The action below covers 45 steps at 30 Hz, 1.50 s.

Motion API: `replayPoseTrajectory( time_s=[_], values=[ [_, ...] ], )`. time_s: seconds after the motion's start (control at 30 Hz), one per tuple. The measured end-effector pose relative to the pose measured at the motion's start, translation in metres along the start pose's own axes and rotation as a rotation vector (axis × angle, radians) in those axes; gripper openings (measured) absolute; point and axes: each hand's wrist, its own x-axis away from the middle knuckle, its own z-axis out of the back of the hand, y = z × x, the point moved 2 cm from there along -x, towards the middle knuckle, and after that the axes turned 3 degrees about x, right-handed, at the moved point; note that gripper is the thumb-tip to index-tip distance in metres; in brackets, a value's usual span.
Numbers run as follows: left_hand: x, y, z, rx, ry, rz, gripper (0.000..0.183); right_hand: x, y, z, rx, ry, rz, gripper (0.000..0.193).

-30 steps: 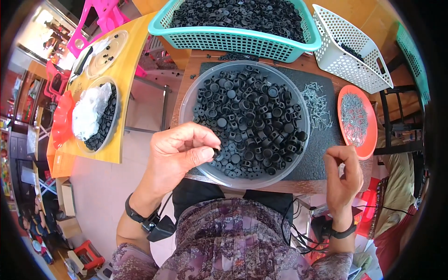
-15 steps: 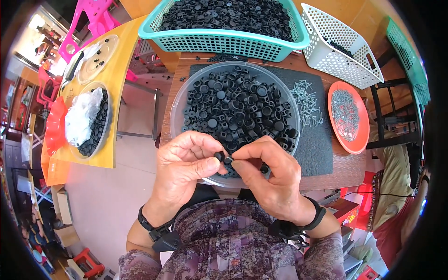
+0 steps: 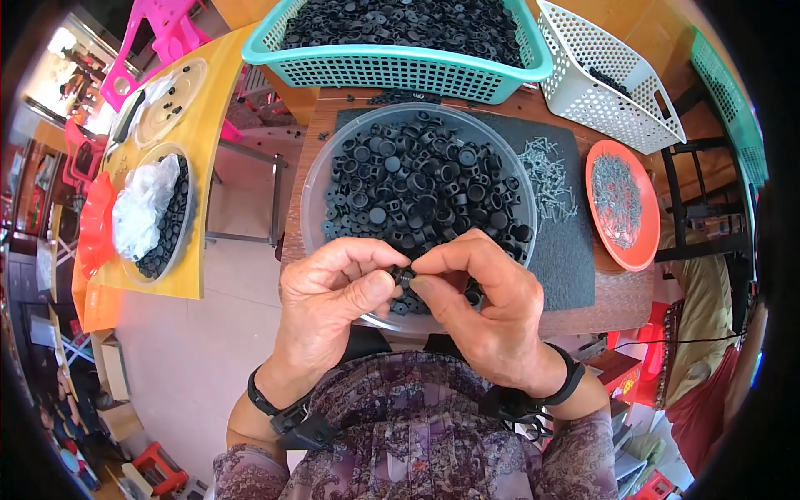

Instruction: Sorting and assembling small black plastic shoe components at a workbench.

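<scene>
Over the near side of a clear round tub [image 3: 310, 196] heaped with black plastic parts [image 3: 417, 179], my two hands meet fingertip to fingertip. My left hand [image 3: 333, 292] is closed in a pinch on a small black plastic part [image 3: 398, 272]. Thumb and forefinger of my right hand [image 3: 487, 296] pinch a small grey, ribbed piece that looks like a screw [image 3: 406, 282], set against that part. Fingertips hide most of both pieces. Black straps circle both wrists.
Loose screws [image 3: 546, 179] lie on a dark mat [image 3: 562, 271] beside the tub; an orange-red plate [image 3: 597, 218] holds more. Behind stand a teal basket [image 3: 392, 71] of black parts and a white basket [image 3: 575, 96]. A yellow table [image 3: 187, 250] is at left.
My hands have drawn slightly closer together, bringing the ribbed piece up against the black part. The view has shifted a little.
</scene>
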Motion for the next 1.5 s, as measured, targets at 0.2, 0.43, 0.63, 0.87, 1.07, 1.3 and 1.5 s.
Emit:
replayPoseTrajectory(
  time_s=[0.2,0.43,0.63,0.87,1.07,1.3,1.5],
  values=[
    [0.001,-0.002,-0.001,0.062,0.002,0.014,0.023,-0.002,-0.004,-0.001,0.008,0.016,0.045,0.016],
    [0.003,-0.001,-0.001,-0.023,0.025,-0.066,0.022,-0.003,-0.002,-0.002,0.019,-0.023,-0.021,0.015],
    [0.004,0.000,0.001,-0.149,0.009,-0.141,0.020,-0.004,-0.005,-0.001,-0.138,-0.081,-0.259,0.013],
    [0.005,-0.004,-0.001,-0.265,0.007,-0.312,0.017,-0.003,-0.002,-0.005,-0.262,-0.091,-0.370,0.015],
    [0.002,0.000,-0.003,-0.254,0.026,-0.309,0.017,-0.006,0.005,-0.007,-0.341,-0.025,-0.256,0.010],
    [0.005,0.000,0.011,-0.244,0.161,-0.231,0.020,-0.009,0.014,0.012,0.311,-0.202,0.162,0.024],
    [0.005,-0.002,0.014,-0.249,0.139,-0.237,0.020,-0.003,0.017,-0.001,0.737,-0.347,0.494,0.013]
  ],
)
